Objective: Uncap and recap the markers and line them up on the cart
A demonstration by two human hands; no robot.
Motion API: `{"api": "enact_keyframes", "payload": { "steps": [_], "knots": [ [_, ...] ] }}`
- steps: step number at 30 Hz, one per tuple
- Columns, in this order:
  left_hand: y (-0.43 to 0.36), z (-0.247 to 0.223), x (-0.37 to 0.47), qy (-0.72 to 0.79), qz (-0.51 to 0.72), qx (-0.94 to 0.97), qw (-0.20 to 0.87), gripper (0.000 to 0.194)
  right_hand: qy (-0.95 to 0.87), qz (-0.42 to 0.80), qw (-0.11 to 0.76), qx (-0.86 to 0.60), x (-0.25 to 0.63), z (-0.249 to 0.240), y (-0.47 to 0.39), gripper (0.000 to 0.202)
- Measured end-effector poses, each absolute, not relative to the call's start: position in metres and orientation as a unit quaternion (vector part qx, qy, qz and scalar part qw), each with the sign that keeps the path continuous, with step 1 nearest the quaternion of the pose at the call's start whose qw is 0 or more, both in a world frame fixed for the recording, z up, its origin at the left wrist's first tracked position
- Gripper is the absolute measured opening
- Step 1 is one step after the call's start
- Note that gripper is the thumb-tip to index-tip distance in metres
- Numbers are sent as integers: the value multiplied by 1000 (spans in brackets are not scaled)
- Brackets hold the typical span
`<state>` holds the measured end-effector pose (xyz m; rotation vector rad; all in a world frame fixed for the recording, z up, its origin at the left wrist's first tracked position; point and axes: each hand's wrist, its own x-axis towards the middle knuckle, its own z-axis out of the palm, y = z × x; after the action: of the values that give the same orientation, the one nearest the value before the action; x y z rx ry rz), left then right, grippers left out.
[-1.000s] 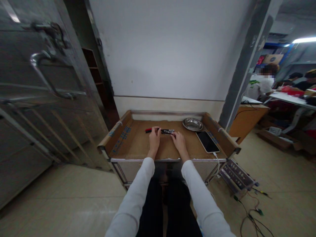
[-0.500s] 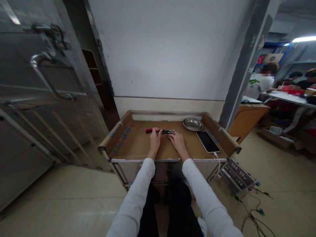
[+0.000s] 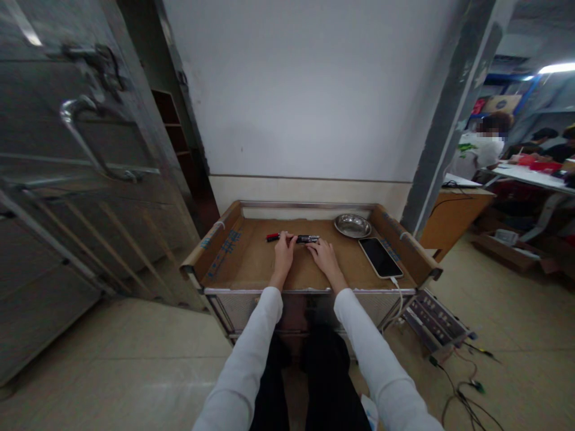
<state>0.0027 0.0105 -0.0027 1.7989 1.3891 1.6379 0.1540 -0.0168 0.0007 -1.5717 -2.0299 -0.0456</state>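
Pens [image 3: 307, 238] with black, red and silvery parts lie side by side across the cardboard-lined tray top [image 3: 251, 263]; their exact number is too small to tell. My left hand [image 3: 284, 251] has its fingers closed round the middle of the pens, with the red end [image 3: 272, 237] sticking out on the left. At the right end of the pens, my right hand [image 3: 325, 255] pinches their tips between thumb and fingers. Both hands rest low over the cardboard.
A round metal dish [image 3: 353, 225] sits at the back right of the tray. In front of it lies a phone [image 3: 380, 258] with a white cable. Raised cardboard sides border the tray. Cables [image 3: 462, 395] lie on the floor; a person [image 3: 485, 146] sits far right.
The whole view has shifted slightly. Both hands stay at the pens in nearly the same pose.
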Motion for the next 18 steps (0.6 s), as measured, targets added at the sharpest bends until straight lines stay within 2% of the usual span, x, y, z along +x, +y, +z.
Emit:
{"api": "enact_keyframes", "payload": {
  "steps": [10,14,18],
  "knots": [
    [15,-7,3,475,525,677,201,7,-736,30,354,-576,156,0,-15,22],
    [17,-10,5,490,489,702,165,7,-732,28,371,-571,157,-2,-15,23],
    [17,-11,10,509,439,730,118,9,-728,14,352,-588,157,-4,-15,26]
  ]
}}
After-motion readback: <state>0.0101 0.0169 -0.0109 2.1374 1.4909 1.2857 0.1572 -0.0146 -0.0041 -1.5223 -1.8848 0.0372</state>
